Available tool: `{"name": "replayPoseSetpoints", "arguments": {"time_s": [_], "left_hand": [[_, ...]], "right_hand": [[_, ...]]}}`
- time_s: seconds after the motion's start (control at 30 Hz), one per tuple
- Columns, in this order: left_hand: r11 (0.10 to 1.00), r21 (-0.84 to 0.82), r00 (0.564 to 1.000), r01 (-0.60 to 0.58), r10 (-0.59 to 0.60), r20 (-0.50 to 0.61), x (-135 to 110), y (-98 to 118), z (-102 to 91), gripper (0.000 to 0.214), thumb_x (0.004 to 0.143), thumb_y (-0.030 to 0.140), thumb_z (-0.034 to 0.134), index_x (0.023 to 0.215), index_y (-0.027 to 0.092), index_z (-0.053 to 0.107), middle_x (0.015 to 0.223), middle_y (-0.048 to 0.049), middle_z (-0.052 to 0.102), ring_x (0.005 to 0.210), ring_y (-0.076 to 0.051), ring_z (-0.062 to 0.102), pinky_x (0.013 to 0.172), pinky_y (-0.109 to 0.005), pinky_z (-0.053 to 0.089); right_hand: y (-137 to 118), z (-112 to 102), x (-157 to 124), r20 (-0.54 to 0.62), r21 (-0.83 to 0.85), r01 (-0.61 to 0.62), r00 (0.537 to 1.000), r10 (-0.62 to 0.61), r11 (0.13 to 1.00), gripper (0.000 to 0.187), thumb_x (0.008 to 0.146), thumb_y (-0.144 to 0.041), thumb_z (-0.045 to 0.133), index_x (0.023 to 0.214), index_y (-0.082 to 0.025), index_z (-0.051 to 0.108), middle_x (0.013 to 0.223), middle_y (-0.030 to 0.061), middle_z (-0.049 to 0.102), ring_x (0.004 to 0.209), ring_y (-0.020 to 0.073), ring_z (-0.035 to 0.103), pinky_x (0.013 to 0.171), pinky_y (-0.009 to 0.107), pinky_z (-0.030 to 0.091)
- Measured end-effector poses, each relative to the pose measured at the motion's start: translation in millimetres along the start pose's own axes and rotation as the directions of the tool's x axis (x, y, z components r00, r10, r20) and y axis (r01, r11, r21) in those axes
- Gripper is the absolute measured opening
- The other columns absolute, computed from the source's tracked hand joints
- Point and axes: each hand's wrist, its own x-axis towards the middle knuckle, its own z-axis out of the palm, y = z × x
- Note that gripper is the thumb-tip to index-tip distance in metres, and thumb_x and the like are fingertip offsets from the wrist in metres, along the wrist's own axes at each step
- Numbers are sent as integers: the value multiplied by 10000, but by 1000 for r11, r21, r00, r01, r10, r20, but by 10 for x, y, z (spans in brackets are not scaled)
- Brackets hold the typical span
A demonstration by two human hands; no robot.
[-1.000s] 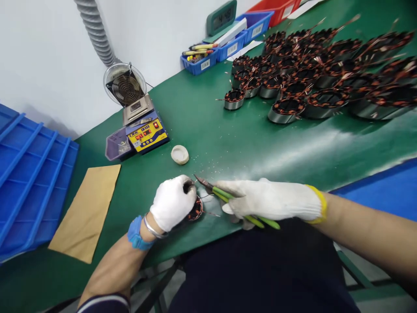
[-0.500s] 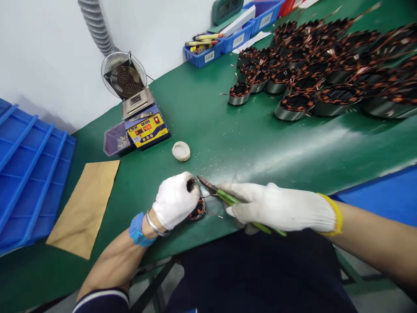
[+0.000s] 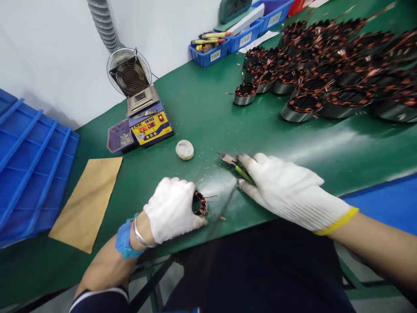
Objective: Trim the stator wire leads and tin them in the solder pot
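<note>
My left hand [image 3: 172,209], in a white glove, is curled around the left side of a small motor stator [image 3: 202,203] with copper windings. The hand covers part of the ring, and loose wire ends stick out from it to the right. My right hand [image 3: 282,184], in a white glove with a yellow cuff, is closed on green-handled cutting pliers [image 3: 243,174]. Their dark metal jaws point up and left, above the bench and apart from the stator.
Many similar stators [image 3: 301,106] stand at the back right. A soldering pot with a digital display [image 3: 151,129], a small white round dish [image 3: 184,149], a brown sheet [image 3: 89,202], a blue crate [image 3: 35,169] and blue bins [image 3: 208,56] surround the green bench [image 3: 202,104].
My right hand has drawn the pliers away from the stator, up and to the right. My left hand has gone from pinching near the wire to wrapping around the stator's side.
</note>
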Motion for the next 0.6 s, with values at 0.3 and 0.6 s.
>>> {"name": "replayPoseSetpoints", "arguments": {"time_s": [0.3, 0.6], "left_hand": [[949, -316, 999, -14, -3, -53, -125, -450, -199, 775, 703, 456, 742, 1406, 193, 548, 1442, -125, 587, 1308, -349, 564, 1114, -470, 454], [796, -565, 948, 218, -311, -73, 270, -30, 200, 258, 818, 466, 640, 859, 219, 699, 843, -36, 743, 767, -213, 681, 695, -303, 501]], "right_hand": [[48, 32, 47, -109, -33, 38, 993, -41, 999, 519, 936, -459, 478, 1332, -136, 565, 1148, 192, 636, 965, 361, 611, 779, 443, 475], [490, 128, -112, -107, 86, 135, 986, -126, 987, 821, 745, -623, 670, 1383, -119, 547, 1390, 279, 550, 1248, 507, 515, 970, 641, 467]]}}
